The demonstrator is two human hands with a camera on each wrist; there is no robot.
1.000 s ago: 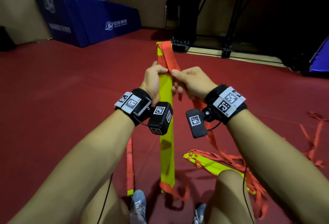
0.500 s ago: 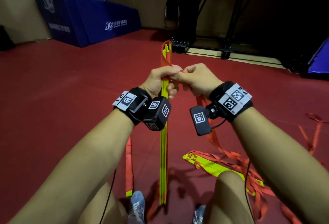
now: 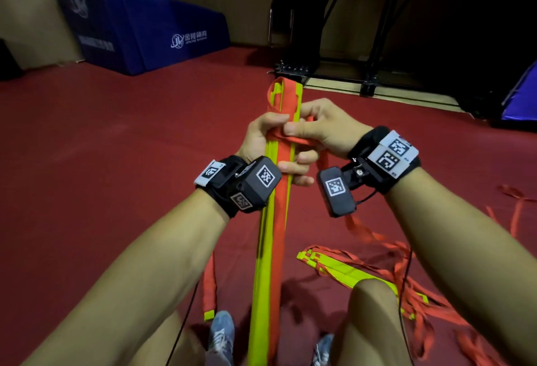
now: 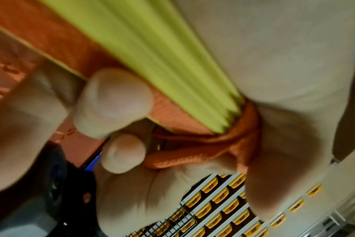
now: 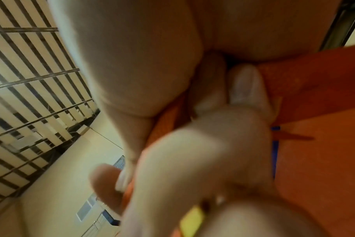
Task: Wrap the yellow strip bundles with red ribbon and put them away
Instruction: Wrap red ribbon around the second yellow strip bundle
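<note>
My left hand [image 3: 263, 139] curls round the bundle [image 3: 266, 235]; my right hand [image 3: 328, 130] pinches the ribbon [image 3: 299, 141] just above those fingers.

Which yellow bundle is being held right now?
The long upright bundle in the left hand, right hand pinching red ribbon on it; the other bundle lies on the floor.

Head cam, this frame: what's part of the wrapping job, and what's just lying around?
In the job:
- yellow strip bundle, gripped by the left hand
- red ribbon, pinched against it by the right hand
- second bundle on the floor, among loose ribbon

Lying about:
- blue mat by the wall
- black stand behind
</note>
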